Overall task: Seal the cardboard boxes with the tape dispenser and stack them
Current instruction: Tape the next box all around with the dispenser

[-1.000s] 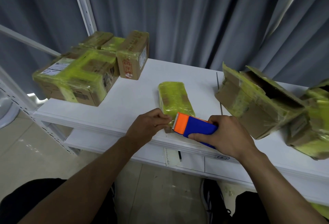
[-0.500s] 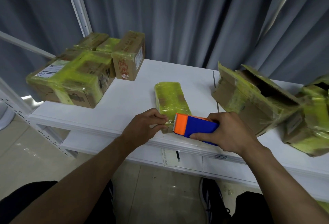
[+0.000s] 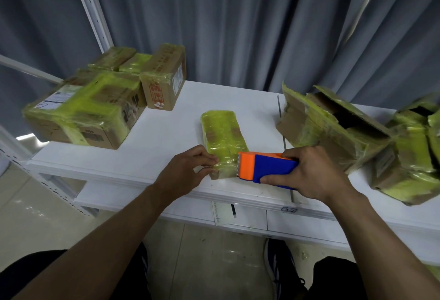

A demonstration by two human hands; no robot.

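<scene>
A small flat cardboard box (image 3: 222, 134) wrapped in yellow-green tape lies on the white table (image 3: 164, 137), its near end at the table's front edge. My left hand (image 3: 188, 171) holds that near end, with the fingertips on the tape at the box's left side. My right hand (image 3: 309, 173) grips a blue and orange tape dispenser (image 3: 264, 168). The dispenser's toothed orange end touches the right side of the box's near end.
A stack of taped boxes (image 3: 81, 111) sits at the table's far left, beside a brown box (image 3: 164, 78). At the right lie an open-flapped taped box (image 3: 333, 123) and another crumpled one (image 3: 414, 152). Grey curtains hang behind.
Both hands and the dispenser stay at the small box's near end; my left fingers have shifted slightly along the tape. The camera view has drifted a little.
</scene>
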